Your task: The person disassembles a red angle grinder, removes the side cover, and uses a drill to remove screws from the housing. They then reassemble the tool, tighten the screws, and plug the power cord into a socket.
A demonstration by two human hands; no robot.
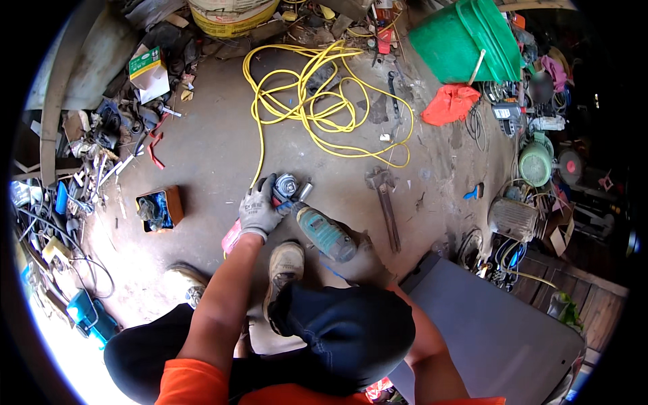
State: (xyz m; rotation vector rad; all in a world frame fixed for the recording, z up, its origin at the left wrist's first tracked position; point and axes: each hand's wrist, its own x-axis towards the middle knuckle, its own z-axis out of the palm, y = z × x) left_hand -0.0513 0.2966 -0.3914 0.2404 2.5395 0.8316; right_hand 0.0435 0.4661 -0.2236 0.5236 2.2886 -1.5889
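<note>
- Red power tool [231,234] with a silver head [286,185]; it lies on the floor [212,128] in the middle of the scene, just far of the person's shoes [286,260], mostly covered by the left hand [258,208]
- Left hand, in a grey glove, lies palm down over the red power tool; its fingers are partly bent and point to the far side; I cannot tell how tightly they close around it
- Right hand is hidden behind the raised right knee [358,331]; I cannot tell how open it is or what it has hold of; only the bare right forearm shows
- Teal power tool [325,233] lies just right of the red one, slanting toward the near right; a short silver cylinder [305,192] sits at its far end
- Hammer-like tool [387,212] with a long brown handle lies farther right, head to the far side
- Yellow cord [324,125] lies in loose loops on the far side; one strand runs near, down to the left hand
- Open box [174,206] with blue stuff inside stands to the left
- Green bucket [459,44] leans at the far right; a red cloth [451,104] lies just near of it; a grey panel [479,331] fills the near right
</note>
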